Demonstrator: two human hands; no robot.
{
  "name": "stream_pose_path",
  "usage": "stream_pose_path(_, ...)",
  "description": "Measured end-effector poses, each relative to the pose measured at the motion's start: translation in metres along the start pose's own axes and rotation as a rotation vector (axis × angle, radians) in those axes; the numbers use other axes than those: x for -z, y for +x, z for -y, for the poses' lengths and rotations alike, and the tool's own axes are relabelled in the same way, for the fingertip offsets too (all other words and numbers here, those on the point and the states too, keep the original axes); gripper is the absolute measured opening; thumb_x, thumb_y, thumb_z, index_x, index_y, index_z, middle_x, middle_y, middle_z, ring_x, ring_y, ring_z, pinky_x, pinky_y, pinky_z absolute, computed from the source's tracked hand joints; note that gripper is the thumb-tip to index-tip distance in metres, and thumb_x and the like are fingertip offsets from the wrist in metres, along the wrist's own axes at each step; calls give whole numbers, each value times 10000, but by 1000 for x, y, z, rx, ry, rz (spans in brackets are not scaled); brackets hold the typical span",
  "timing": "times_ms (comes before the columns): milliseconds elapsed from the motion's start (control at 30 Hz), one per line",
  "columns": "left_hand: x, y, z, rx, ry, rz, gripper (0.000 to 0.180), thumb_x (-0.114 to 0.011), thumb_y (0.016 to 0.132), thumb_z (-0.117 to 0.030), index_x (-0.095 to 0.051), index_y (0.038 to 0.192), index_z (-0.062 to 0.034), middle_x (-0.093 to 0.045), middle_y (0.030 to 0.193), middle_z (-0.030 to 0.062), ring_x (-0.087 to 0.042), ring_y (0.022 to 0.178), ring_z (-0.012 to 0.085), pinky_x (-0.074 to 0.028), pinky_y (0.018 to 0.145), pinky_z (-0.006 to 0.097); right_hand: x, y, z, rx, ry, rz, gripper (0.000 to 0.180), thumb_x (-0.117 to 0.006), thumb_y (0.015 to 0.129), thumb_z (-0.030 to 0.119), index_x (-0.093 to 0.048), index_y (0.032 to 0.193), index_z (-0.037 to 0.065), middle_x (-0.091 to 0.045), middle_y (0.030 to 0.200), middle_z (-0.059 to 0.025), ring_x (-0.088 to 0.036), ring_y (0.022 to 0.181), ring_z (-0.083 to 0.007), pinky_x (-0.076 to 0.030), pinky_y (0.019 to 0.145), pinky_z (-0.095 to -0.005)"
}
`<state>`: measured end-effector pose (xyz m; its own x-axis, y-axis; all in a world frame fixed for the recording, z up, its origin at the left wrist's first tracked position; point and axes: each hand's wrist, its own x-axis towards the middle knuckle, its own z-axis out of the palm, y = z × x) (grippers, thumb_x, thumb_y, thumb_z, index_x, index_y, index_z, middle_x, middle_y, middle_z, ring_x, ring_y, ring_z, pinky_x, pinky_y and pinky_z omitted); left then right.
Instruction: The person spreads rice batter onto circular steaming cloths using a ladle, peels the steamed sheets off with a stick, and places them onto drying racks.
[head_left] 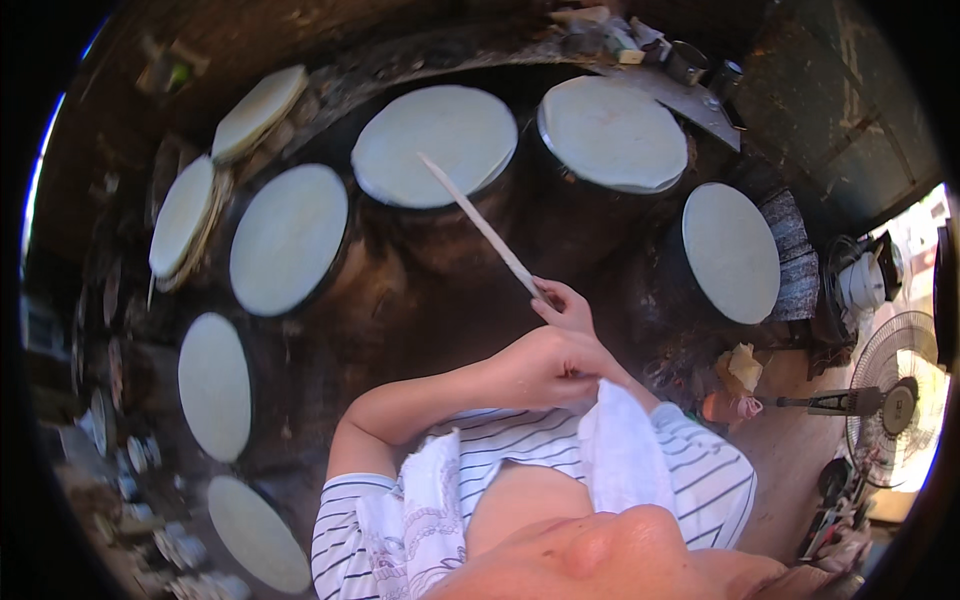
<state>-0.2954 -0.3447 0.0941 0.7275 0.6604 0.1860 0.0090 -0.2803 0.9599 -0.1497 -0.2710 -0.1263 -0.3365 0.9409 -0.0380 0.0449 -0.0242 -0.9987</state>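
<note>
My right hand [566, 306] is closed round the near end of a long, thin, pale wooden stick [480, 225]. The stick slants up and left, its far tip over the pale round sheet [435, 135] on the far middle dark round griddle; whether it touches is unclear. My left hand [560, 368] crosses in front of my body, close to my right forearm. Its fingers are curled and partly hidden, at the peak of a white cloth [625, 450] that hangs from my neck and looks pulled up into the grip.
Other round griddles with pale sheets curve around me, including one at far right [732, 252] and one at left [214, 388]. Stacked round sheets [182, 218] lie at far left. A standing fan [898, 402] is at right. Pots [686, 62] stand on a far ledge.
</note>
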Motion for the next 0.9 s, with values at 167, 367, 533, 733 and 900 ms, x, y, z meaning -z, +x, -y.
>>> stream_pose_path(167, 84, 148, -17, -142, -1033, -274, 275, -580, 877, 49, -590, 1151, 51, -670, 1024, 121, -635, 1023, 184, -513, 841, 280, 86, 23, 3, -101, 13, -437, 371, -665, 888, 57, -601, 1250, 13, -652, 1009, -36, -586, 850, -82, -470, 775, -230)
stream_pose_path(367, 99, 221, -40, -566, -1573, 137, 389, -544, 827, 113, -445, 1203, 103, -629, 1093, 186, -632, 1020, 202, -481, 848, 266, 166, 122, 12, -22, 34, -466, 376, -655, 903, 47, -579, 1267, -6, -635, 1090, -35, -588, 901, -66, -481, 784, -199)
stream_pose_path(533, 188, 244, 65, -24, -1092, 362, 401, -591, 900, 28, -469, 1280, -9, -628, 1194, 154, -592, 1150, 235, -466, 978, 362, 177, 128, 26, -74, 245, -710, 433, -676, 856, -12, -574, 1277, -11, -641, 1110, -84, -619, 908, -134, -514, 814, -267)
stream_pose_path(733, 326, 302, 308, 264, 568, -883, 362, -624, 845, -127, -586, 1192, -29, -631, 1112, 174, -633, 1000, 286, -503, 864, 356, 267, 198, 62, -228, -632, -764, 246, -766, 809, 173, -657, 970, 21, -638, 788, -47, -587, 698, -122, -472, 638, -289)
stream_pose_path(900, 382, 363, 371, 784, 915, -830, 549, -614, 822, -158, -479, 1352, -113, -614, 1159, 162, -608, 1039, 381, -496, 899, 480, 367, 366, 44, 78, -900, -587, 301, -800, 700, 166, -605, 857, 0, -533, 669, -118, -537, 618, -266, -457, 620, -383)
